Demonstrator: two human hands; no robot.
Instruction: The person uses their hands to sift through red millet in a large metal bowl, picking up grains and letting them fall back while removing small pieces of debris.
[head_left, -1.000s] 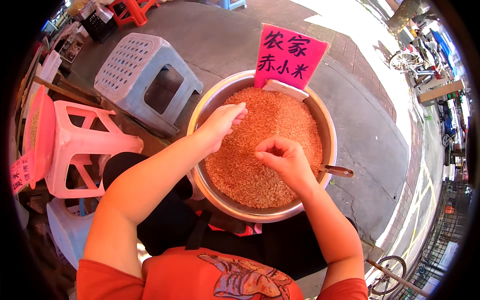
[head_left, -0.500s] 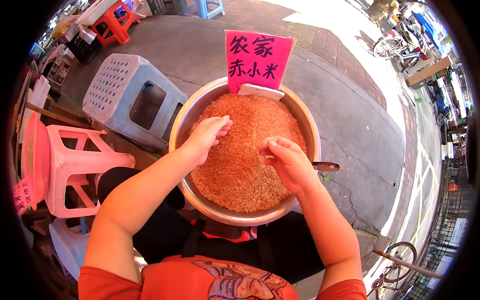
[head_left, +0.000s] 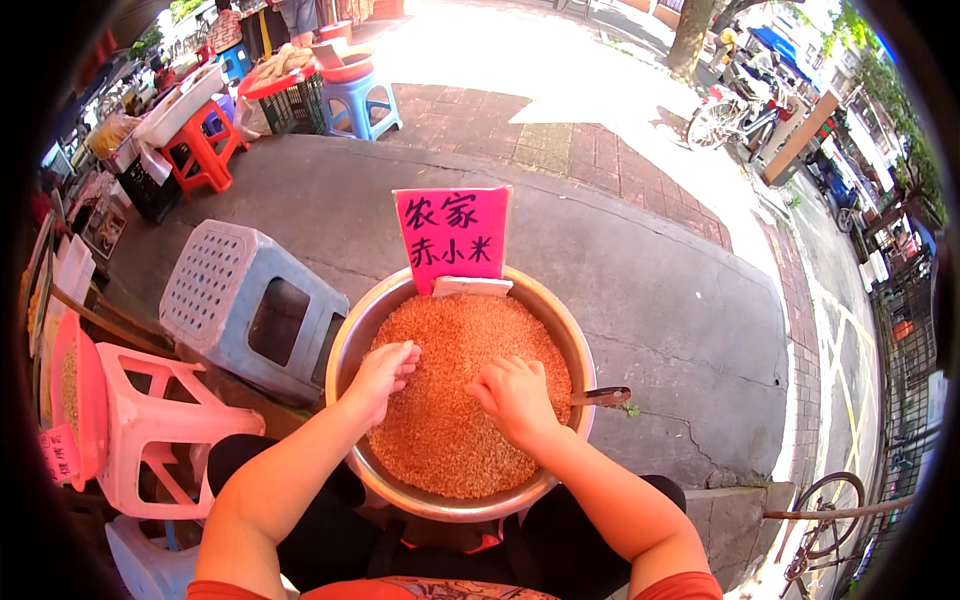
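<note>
A wide metal basin (head_left: 583, 350) in front of my knees is heaped with reddish-brown rice grains (head_left: 470, 450). My left hand (head_left: 388, 380) hovers over the left side of the heap, its fingers loosely bent and apart, with nothing visible in them. Over the right side, my right hand (head_left: 512, 400) has its fingers curled down close to the grain. The back of that hand hides whatever its fingertips hold. Beside it, a brown riveted handle (head_left: 602, 397) sticks out across the right rim. A bright pink sign (head_left: 453, 235) stands in a white holder (head_left: 472, 286) at the far rim.
A grey-blue plastic stool (head_left: 250, 300) stands left of the basin. Nearer lie a pink stool (head_left: 165, 425) and a pink tub (head_left: 85, 400) of grain. Behind are a red stool (head_left: 203, 150) and a blue stool (head_left: 362, 103). Bicycles stand along the right.
The view has tilted up, so the basin sits lower and more street shows. My right hand has turned back-up, its fingers curling toward the grain. My left hand stays over the left side.
</note>
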